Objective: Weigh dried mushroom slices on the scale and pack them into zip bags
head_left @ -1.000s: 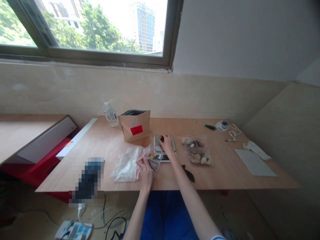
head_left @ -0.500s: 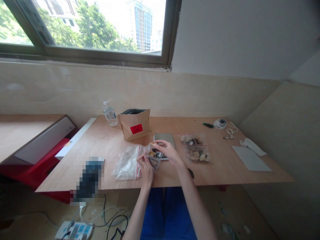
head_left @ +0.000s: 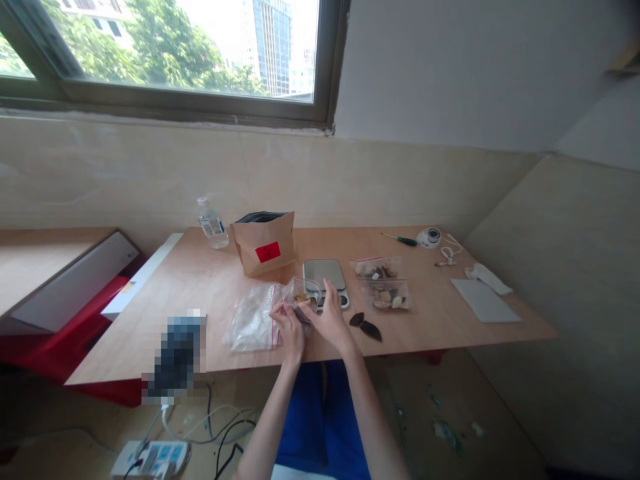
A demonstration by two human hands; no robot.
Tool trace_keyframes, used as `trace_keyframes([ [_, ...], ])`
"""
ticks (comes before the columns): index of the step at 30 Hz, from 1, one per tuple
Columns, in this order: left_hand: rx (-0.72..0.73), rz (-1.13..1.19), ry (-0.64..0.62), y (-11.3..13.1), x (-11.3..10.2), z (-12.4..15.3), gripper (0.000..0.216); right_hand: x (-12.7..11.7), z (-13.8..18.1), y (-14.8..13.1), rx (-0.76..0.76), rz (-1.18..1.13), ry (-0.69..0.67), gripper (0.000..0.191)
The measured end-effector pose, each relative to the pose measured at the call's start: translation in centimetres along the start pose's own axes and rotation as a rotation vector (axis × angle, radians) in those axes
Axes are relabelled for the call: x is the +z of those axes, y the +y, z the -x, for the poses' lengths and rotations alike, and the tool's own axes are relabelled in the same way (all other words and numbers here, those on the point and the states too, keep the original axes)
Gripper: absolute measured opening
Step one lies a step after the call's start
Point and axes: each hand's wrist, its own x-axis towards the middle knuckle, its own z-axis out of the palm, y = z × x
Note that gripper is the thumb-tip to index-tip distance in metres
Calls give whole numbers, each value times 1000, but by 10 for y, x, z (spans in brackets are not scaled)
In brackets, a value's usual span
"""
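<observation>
A small clear zip bag [head_left: 306, 288] with brownish dried pieces is in front of me, its mouth open. My left hand [head_left: 291, 332] pinches its lower left side, fingers closed on the plastic. From the right, my right hand [head_left: 333, 325] holds the same bag between its thumb and raised fingers. Flat clear zip bags [head_left: 250, 323] lie beside my left hand. Just behind my hands is a kitchen scale [head_left: 325, 272], partly covered by the bag and fingers. Two dark dried pieces, the larger one [head_left: 371, 331] oval, lie right of my right hand.
An open kraft pouch [head_left: 265, 243] with a red label stands behind, beside a water bottle [head_left: 213, 227]. Filled zip bags [head_left: 387, 297] lie right of the scale. Farther right are a screwdriver [head_left: 406, 241], a dome camera [head_left: 429, 237] and a white sheet [head_left: 485, 301]. A pixelated object [head_left: 175, 357] lies front left.
My right hand has come down from above the bag's mouth to its right side. More of the scale and both dark pieces now show. The view has shifted slightly.
</observation>
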Motion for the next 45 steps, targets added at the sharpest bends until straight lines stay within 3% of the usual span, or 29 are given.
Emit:
trace_keyframes([
  [2, 22, 20, -23, 1, -1, 2, 29, 13, 11, 11, 88, -144, 10, 87],
  [5, 65, 50, -102, 4, -2, 4, 26, 25, 15, 22, 183, -385, 44, 63],
  [8, 121, 95, -184, 6, -3, 3, 25, 19, 9, 22, 156, -464, 72, 42],
  [12, 149, 150, -120, 11, -7, -2, 33, -9, 4, 19, 94, -477, 21, 39],
  [15, 144, 136, -108, 18, -13, -9, 40, -27, 4, 17, 50, -448, -126, 42],
  [17, 105, 149, -192, 24, -17, -14, 38, -36, 2, 14, 13, -419, -222, 44],
  [21, 63, 221, -398, 35, -26, -19, 36, -50, -5, 8, -37, -416, -176, 49],
  [27, 91, 253, -526, 41, -24, -5, 32, -54, -9, -8, -193, -190, -324, 48],
  [32, 114, 256, -457, 44, -22, -4, 26, -61, -10, -25, -312, -77, -335, 47],
  [37, 37, 315, -12, 44, -24, -9, 32, -75, -18, -24, -229, -61, -133, 44],
  [40, 16, 321, 24, 39, -19, -9, 34, -67, -16, -10, -169, -151, -152, 41],
  [45, -22, 327, 46, 21, -8, -10, 36, -29, -1, 33, 5, -357, -11, 36],
])
